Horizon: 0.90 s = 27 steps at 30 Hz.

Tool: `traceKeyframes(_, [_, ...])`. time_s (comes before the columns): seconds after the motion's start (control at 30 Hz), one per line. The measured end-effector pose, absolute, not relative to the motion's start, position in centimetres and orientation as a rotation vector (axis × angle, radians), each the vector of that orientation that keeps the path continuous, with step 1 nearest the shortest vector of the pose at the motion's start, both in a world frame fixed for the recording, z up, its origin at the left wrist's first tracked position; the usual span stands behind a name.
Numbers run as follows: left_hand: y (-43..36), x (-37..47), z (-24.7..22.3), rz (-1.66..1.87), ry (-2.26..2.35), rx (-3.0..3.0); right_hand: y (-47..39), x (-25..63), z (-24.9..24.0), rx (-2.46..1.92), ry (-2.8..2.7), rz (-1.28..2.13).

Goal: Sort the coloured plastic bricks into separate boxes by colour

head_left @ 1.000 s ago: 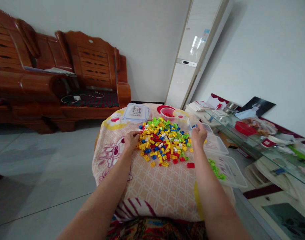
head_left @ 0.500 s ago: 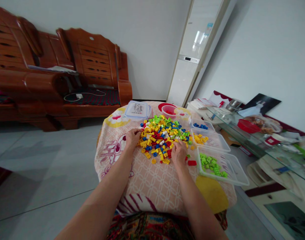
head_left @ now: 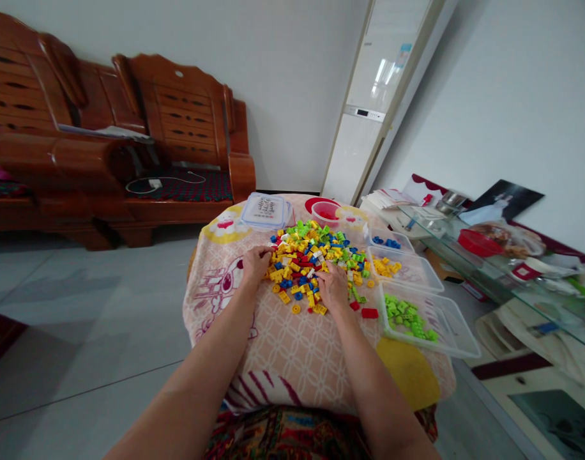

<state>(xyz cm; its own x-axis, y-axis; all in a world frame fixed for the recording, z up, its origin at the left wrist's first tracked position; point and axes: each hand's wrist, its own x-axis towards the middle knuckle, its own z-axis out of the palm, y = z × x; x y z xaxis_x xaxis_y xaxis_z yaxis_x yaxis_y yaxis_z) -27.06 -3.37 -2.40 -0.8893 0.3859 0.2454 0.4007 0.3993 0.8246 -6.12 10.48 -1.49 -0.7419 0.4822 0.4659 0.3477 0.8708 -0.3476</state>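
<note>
A heap of mixed toy building bricks (head_left: pixel 299 259) in yellow, green, blue, red and white lies on the cloth-covered table (head_left: pixel 292 358). At its left edge is my left hand (head_left: pixel 255 265), the fingers curled together; whatever they pinch is too small to make out. My right hand (head_left: pixel 334 287) reaches into the near right side of the heap, its fingers apart and touching bricks. Just right of that hand lie a red brick (head_left: pixel 370 313) and some green pieces. Three clear plastic boxes stand along the right: one with green bricks (head_left: pixel 407 317), one with yellow bricks (head_left: pixel 386 267), one with blue bricks (head_left: pixel 386 242).
Behind the heap are a lidded plastic container (head_left: pixel 266 211) and a round bowl (head_left: pixel 325 212) with red pieces inside. A glass-topped stand (head_left: pixel 493 275) full of household items runs along the right. Wooden chairs (head_left: pixel 182 128) stand at the far left, an air conditioner (head_left: pixel 359 115) behind.
My right hand has shifted left, further into the heap, its fingers now spread over the bricks. The left hand stays at the heap's left edge. The view has moved slightly.
</note>
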Motion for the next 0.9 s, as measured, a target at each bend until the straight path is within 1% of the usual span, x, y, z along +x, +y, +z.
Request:
traceKeyframes(0.27, [-3.2,-27.4,-2.9,-1.578,-2.596,-0.736,10.3,-6.6,-1.3,-0.64,-2.494,0.302])
traceKeyframes(0.43, [-3.1,-27.7,-3.3,-1.591,-2.59,-0.729,9.9,-5.5,-1.0,-0.577,-2.198,0.363])
traceKeyframes(0.57, [-3.0,-27.8,-3.5,-1.618,-2.58,-0.728,10.1,-4.0,-0.6,-0.641,-1.931,0.604])
traceKeyframes(0.7, [-3.2,-27.4,-3.1,-1.619,-2.572,-0.733,11.8,-3.4,-0.5,-0.844,-1.568,1.155])
traceKeyframes(0.77, [-3.3,-27.3,-2.8,-1.615,-2.578,-0.734,13.8,-3.8,0.1,-0.891,-1.315,1.327])
traceKeyframes(0.83, [-3.4,-27.2,-2.6,-1.612,-2.593,-0.734,16.7,-4.5,1.6,-0.9,-1.154,1.314])
traceKeyframes(0.9, [-3.4,-27.2,-2.5,-1.597,-2.608,-0.734,20.0,-5.1,3.7,-0.875,-1.13,1.225])
